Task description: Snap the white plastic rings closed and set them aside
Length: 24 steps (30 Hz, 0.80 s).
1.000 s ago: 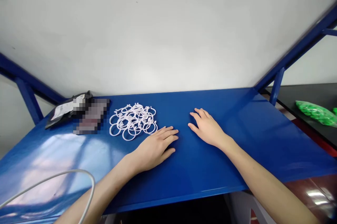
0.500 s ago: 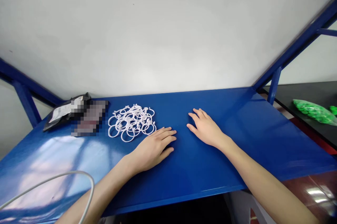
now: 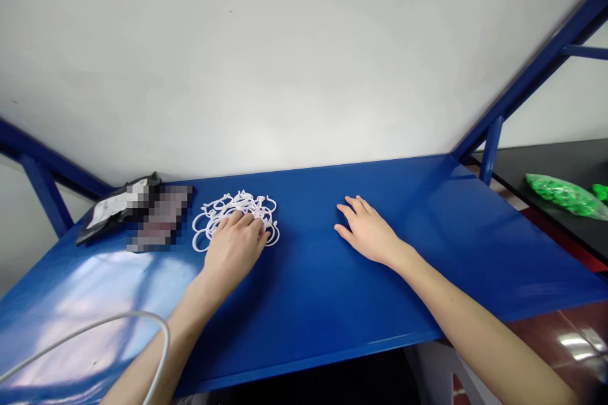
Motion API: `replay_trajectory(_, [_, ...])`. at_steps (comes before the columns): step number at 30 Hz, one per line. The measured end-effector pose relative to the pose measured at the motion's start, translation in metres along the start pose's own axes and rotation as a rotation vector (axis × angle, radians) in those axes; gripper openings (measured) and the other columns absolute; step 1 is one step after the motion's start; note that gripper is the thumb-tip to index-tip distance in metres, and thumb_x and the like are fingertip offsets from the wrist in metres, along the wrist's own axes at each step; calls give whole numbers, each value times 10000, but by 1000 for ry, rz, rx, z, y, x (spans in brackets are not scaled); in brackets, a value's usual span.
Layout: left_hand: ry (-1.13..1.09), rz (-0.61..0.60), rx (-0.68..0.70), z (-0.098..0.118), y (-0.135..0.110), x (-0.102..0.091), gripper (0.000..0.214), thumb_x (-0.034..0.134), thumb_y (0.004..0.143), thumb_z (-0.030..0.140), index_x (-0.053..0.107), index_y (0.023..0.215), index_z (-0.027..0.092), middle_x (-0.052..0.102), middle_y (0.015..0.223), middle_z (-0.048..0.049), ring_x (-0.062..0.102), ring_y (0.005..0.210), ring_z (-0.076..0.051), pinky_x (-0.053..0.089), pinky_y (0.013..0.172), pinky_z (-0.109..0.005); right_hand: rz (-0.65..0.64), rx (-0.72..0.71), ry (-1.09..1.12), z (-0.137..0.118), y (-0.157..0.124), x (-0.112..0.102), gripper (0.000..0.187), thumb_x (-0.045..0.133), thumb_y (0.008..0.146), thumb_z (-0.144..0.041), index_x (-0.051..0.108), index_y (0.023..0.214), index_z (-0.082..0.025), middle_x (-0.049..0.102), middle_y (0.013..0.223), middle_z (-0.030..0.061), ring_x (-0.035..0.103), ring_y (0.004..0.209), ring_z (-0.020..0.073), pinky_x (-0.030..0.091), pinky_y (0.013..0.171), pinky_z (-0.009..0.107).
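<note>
A heap of white plastic curtain rings [image 3: 202,234], each with a small eyelet, lies on the blue tabletop [image 3: 304,303] left of centre. My left hand [image 3: 235,240] is over the front of this heap, back upward, fingers curled down among the rings. Its fingertips are hidden, so how many rings it grips does not show. Off to the right, my right hand [image 3: 368,227] rests palm down on the blue surface, fingers spread, holding nothing.
A black package with a white label [image 3: 111,208] lies at the back left, beside a blurred dark flat packet [image 3: 164,218]. A white cable [image 3: 95,326] loops across my left forearm. Blue frame bars [image 3: 491,145] flank the table. Right, a bag of green pieces [image 3: 565,196] lies on a black surface.
My left hand has moved left and away from me, from beside the heap onto the rings, and its fingers have curled. My right hand stays in place.
</note>
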State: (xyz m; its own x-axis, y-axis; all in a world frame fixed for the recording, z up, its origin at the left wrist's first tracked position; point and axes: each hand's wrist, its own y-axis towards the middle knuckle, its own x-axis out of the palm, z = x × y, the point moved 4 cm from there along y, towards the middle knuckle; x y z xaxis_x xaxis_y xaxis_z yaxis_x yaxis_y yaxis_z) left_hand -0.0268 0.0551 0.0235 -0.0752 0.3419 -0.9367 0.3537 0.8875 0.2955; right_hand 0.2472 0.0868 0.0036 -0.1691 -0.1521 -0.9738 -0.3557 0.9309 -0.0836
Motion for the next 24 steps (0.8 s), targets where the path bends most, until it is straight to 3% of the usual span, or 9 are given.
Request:
replay_trajectory(7, [-145,189,-65,1,2,-17,283,480,1011,313,663,826,203,723,846,-104,645,853,-302,469,768,-413,41,-17,23,1,0,0,604,459,1041,-473,489,1527,-115,373,1635,210,261,1545,421,303,1234,592])
replay_trajectory(11, [-429,247,-144,4,1,-28,257,486,1019,351,672,917,205,737,889,-69,661,796,-223,488,736,-332,153,-180,183,-14,-3,-4,471,532,1021,-374,552,1445,-170,563,1481,166,491,1421,350,414,1180,544])
replay_trajectory(14, [-724,66,-204,13,1,-25,284,494,1021,418,672,939,212,698,760,-4,604,623,-153,449,601,-265,183,-311,444,-32,-10,-6,404,541,1019,-323,542,1404,-202,633,1361,121,666,1197,249,549,1042,438])
replay_trajectory(18, [-1052,-225,-192,32,1,-12,360,466,1023,489,677,927,214,646,650,27,592,578,-144,437,564,-249,180,-409,671,-51,-21,-5,322,579,995,-270,564,1314,-231,680,1257,80,738,978,180,602,877,355])
replay_trajectory(24, [-1216,-355,-155,45,0,1,362,417,1042,458,664,958,208,673,723,16,607,604,-134,467,579,-246,206,-524,734,-53,-25,-5,145,623,992,-259,680,1121,-223,729,1128,54,737,826,143,582,773,284])
